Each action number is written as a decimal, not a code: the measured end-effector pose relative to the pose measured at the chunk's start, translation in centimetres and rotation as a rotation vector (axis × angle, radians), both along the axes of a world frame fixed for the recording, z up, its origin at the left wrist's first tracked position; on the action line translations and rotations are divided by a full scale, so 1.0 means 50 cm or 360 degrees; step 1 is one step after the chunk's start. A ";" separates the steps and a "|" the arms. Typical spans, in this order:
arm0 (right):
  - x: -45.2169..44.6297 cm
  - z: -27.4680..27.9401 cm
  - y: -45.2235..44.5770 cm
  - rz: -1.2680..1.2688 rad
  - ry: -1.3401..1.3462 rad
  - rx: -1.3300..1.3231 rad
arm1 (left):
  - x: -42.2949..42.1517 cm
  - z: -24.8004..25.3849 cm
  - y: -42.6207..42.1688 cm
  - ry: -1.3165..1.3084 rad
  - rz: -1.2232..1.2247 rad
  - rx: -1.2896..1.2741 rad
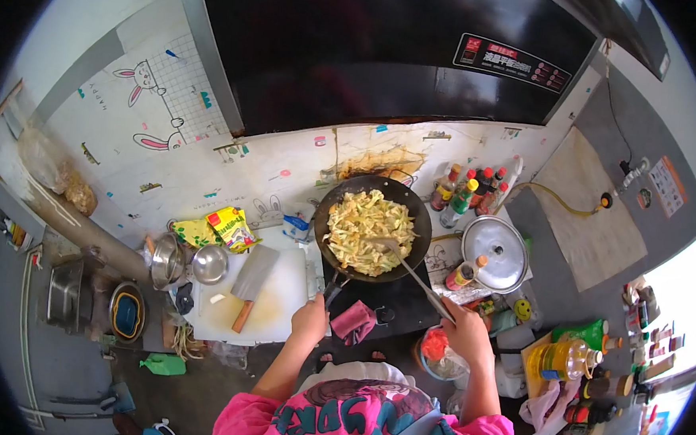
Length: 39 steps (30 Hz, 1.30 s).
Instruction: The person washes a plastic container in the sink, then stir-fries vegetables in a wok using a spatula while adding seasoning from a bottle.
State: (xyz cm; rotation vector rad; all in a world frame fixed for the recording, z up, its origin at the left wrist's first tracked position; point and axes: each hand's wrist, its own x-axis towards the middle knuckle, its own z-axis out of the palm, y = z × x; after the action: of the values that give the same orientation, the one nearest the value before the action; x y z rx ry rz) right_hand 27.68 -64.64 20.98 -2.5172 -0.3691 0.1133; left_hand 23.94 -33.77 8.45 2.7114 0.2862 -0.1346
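Observation:
A dark wok (422,214) stands on the stove, filled with chopped pale yellow-green food (363,226) that looks like cabbage. My left hand (310,320) is closed around the wok's handle (334,288). In my right hand (466,330) is a long metal spatula (417,279), gripped by its handle; the blade rests among the food on the wok's right side. A folded pink cloth (353,323) lies on the black stove surface, between my two hands.
Left of the wok, a cleaver (254,274) lies on a white cutting board (283,293), with metal bowls (210,264) beside it. Sauce bottles (460,200) and a lidded pot (494,254) stand to the right. A black range hood (358,59) overhangs the back.

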 end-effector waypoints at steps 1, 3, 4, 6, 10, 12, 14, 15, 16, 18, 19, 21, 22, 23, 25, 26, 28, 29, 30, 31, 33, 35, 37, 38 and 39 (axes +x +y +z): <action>0.007 -0.007 0.013 -0.0035 -0.0022 0.0038 | 0.002 0.005 -0.001 0.0035 -0.0027 0.0008; 0.023 -0.069 0.046 -0.0048 -0.0090 0.0019 | 0.005 0.017 0.004 0.0100 -0.0074 0.0030; 0.032 -0.127 0.067 -0.0008 -0.0092 -0.0043 | 0.005 0.012 0.006 0.0110 -0.0087 0.0025; 0.025 -0.168 0.137 -0.0120 0.0101 -0.0074 | 0.007 -0.003 0.011 0.0128 -0.0108 0.0021; 0.003 -0.246 0.212 -0.0040 0.0114 0.0103 | 0.002 0.002 0.015 0.0035 -0.0167 0.0013; 0.003 -0.278 0.237 -0.0056 0.0182 0.0217 | 0.005 0.009 0.019 0.0024 -0.0219 0.0010; 0.001 -0.295 0.252 -0.0008 0.0215 0.0312 | 0.005 0.027 0.021 0.0049 -0.0254 0.0009; 0.001 -0.294 0.259 0.0029 0.0186 0.0373 | 0.009 0.030 0.023 0.0040 -0.0260 0.0059; 0.002 -0.293 0.260 0.0070 0.0160 0.0430 | 0.011 0.033 0.023 0.0034 -0.0260 0.0104; 0.009 -0.273 0.249 0.0117 0.0318 0.0353 | 0.012 0.046 0.013 0.0010 -0.0262 0.0200; 0.016 -0.258 0.241 0.0153 0.0387 0.0309 | 0.022 0.059 0.007 -0.0018 -0.0266 0.0257; 0.041 -0.238 0.218 0.0228 0.0457 0.0191 | 0.048 0.096 -0.013 -0.0098 -0.0269 0.0363; 0.058 -0.236 0.200 0.0310 0.0406 0.0158 | 0.060 0.111 -0.024 -0.0165 -0.0307 0.0372; 0.078 -0.236 0.180 0.0393 0.0354 0.0121 | 0.075 0.124 -0.038 -0.0232 -0.0343 0.0378; 0.123 -0.200 0.136 0.0525 0.0294 0.0041 | 0.113 0.135 -0.077 -0.0332 -0.0405 0.0292; 0.151 -0.183 0.112 0.0555 0.0342 0.0074 | 0.135 0.144 -0.102 -0.0304 -0.0455 0.0245; 0.208 -0.161 0.057 0.0607 0.0324 0.0102 | 0.193 0.157 -0.159 -0.0119 -0.0550 0.0128; 0.237 -0.149 0.032 0.0596 0.0279 0.0066 | 0.224 0.168 -0.193 -0.0031 -0.0559 0.0079; 0.267 -0.125 0.009 0.0589 0.0341 0.0076 | 0.250 0.188 -0.230 -0.0010 -0.0573 0.0088; 0.301 -0.128 -0.020 0.0607 0.0257 0.0112 | 0.282 0.189 -0.261 -0.0075 -0.0601 0.0021; 0.358 -0.100 -0.070 0.0575 0.0203 0.0104 | 0.348 0.176 -0.319 -0.0150 -0.0652 -0.0137; 0.411 -0.072 -0.113 0.0508 0.0199 0.0108 | 0.416 0.181 -0.379 -0.0112 -0.0657 -0.0309; 0.479 -0.081 -0.155 0.0468 0.0139 0.0098 | 0.493 0.126 -0.433 -0.0217 -0.0632 -0.0477; 0.509 -0.085 -0.169 0.0428 0.0137 0.0042 | 0.527 0.098 -0.461 -0.0288 -0.0597 -0.0567; 0.541 -0.092 -0.181 0.0392 0.0131 -0.0008 | 0.553 0.085 -0.493 -0.0490 -0.0525 -0.0757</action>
State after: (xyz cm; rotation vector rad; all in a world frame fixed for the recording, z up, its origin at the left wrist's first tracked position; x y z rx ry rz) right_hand 54.75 -73.67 16.39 -2.4530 -0.6444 0.3132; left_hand 51.59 -58.41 12.71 2.2391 -0.2561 0.1108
